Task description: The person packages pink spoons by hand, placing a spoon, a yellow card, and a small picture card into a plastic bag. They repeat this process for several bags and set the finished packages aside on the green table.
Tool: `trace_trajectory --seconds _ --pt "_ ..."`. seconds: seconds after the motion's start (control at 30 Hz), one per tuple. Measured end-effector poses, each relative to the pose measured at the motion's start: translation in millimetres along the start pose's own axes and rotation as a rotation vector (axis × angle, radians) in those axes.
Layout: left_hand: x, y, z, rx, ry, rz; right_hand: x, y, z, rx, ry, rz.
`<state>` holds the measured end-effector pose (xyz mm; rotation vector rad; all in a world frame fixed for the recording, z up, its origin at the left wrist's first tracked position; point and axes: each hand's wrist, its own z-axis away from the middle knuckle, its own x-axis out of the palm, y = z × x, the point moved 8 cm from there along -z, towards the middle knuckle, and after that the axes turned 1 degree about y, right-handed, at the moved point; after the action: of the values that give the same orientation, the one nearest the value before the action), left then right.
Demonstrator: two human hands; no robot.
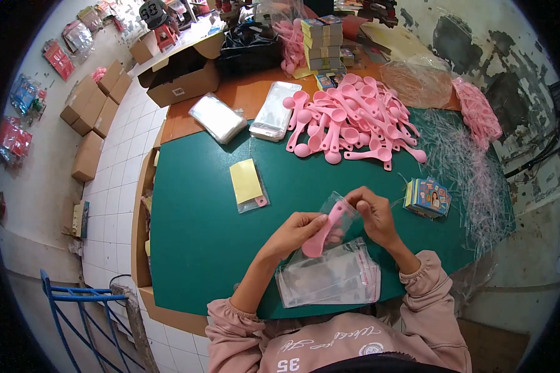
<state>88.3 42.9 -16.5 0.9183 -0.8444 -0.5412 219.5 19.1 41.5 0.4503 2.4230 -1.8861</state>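
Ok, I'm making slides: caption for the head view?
Left hand holds a pink spoon with a clear bag, right hand close by; spoon heap beyond.

The left hand (295,230) pinches a pink spoon (322,236) above the table (193,199), toward the near edge. A clear bag (348,211) lies about the spoon's handle; the right hand (374,214) is at the bag's upper end, its grip hard to make out. Loose bags (323,283) overlap at the near edge, below the hands. Toward the left edge lies a packet (246,180) showing a yellow card and a bit of pink. A heap of spoons (354,121) covers the middle of the far edge, with two bag stacks (274,112) beside it toward the far left corner. Printed cards (428,198) sit toward the right edge, near plastic strands (479,180) that trail along it.
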Motion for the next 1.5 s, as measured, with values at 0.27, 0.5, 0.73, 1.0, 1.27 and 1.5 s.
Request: trace_trajectory --seconds 0.27,0.5,0.73,1.0,1.27,1.5 --pt "-2.9 17.9 1.5 0.095 0.018 -0.062 -3.4 -22.9 10.2 -0.157 -0.212 0.137" --pt "-9.4 29.0 6.4 0.131 0.062 -0.053 -206.7 32.6 72.7 0.613 0.553 1.436" --pt "-8.8 30.5 3.6 0.173 -0.004 -0.089 -216.7 31.9 72.6 0.467 0.595 1.186" --pt "7.5 41.6 5.9 0.140 -0.049 -0.233 -104.6 -37.9 15.5 0.243 0.343 0.226" --pt "-10.5 36.1 9.2 0.077 0.013 -0.433 -40.7 -62.9 -10.8 0.005 -0.058 0.398" --pt "-7.9 30.5 5.7 0.090 -0.023 -0.326 -45.5 -61.9 -10.3 0.018 0.020 0.322"
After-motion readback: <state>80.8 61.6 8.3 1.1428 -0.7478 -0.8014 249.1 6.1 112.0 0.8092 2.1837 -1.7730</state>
